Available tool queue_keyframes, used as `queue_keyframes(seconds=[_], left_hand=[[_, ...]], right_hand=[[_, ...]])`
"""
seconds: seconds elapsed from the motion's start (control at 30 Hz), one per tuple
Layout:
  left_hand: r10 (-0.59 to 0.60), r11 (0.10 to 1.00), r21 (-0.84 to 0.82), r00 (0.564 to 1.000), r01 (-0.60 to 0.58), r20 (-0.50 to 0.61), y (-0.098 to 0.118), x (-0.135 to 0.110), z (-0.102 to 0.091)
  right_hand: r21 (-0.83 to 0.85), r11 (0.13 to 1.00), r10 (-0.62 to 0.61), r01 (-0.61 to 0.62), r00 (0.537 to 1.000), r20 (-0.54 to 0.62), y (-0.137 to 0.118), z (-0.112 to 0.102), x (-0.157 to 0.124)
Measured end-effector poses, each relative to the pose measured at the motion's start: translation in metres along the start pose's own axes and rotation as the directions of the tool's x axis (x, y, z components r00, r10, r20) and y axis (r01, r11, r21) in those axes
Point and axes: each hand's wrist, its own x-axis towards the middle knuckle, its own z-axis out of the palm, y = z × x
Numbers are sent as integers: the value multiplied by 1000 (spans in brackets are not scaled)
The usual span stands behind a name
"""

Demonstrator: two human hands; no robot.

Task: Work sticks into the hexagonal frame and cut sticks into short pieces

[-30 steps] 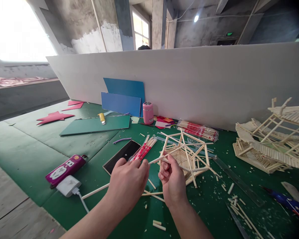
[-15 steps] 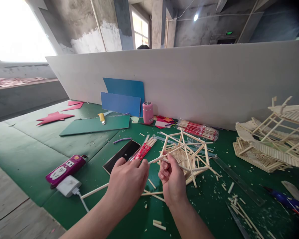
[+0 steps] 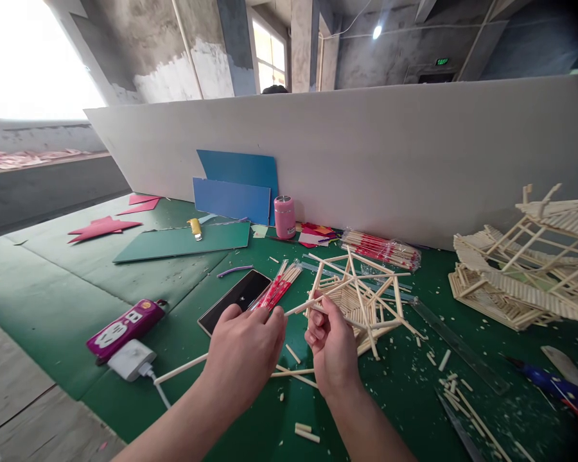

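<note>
My left hand [image 3: 245, 346] is closed around a long thin wooden stick [image 3: 180, 368]. One end of the stick sticks out behind the fist at lower left; the other reaches toward an openwork wooden stick frame [image 3: 361, 282]. My right hand [image 3: 334, 346] pinches the frame's near left corner between thumb and fingers, where the stick's far end meets it. Whether that end touches the frame is hidden by the fingertips. Inside the frame lies a layered base of sticks. Beyond my left hand are a dark phone [image 3: 234, 300] and a red-and-white pack of sticks [image 3: 279, 285].
A larger stick model [image 3: 525, 269] stands at right, near a clear ruler [image 3: 457, 343], blue-handled pliers [image 3: 551, 382] and cut stick bits. At left lie a purple case [image 3: 125, 330] and white charger [image 3: 132, 359]. A pink bottle [image 3: 284, 218] stands by the white partition [image 3: 366, 154].
The view has shifted very slightly. Both hands keep their hold, with the stick and the frame in nearly the same place.
</note>
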Motion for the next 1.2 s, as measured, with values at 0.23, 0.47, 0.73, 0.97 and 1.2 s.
queue_keyframes(seconds=[0.23,0.47,0.73,0.97,1.2], left_hand=[[-1,1000,8,1000,1,2,1,-1,-1],[34,998,56,999,-33,-24,1,-1,-1],[37,996,76,999,-37,1,2,-1,-3],[35,996,81,999,-35,7,1,0,-2],[22,996,89,1000,-21,-10,4,-2,-5]], right_hand=[[-12,1000,-6,6,1000,5,1,-1,0],[-22,1000,4,-4,1000,13,1,-1,0],[-49,999,6,-5,1000,18,1,1,1],[-117,993,-24,24,1000,8,1,3,2],[-173,984,-43,40,999,-14,1,3,1]])
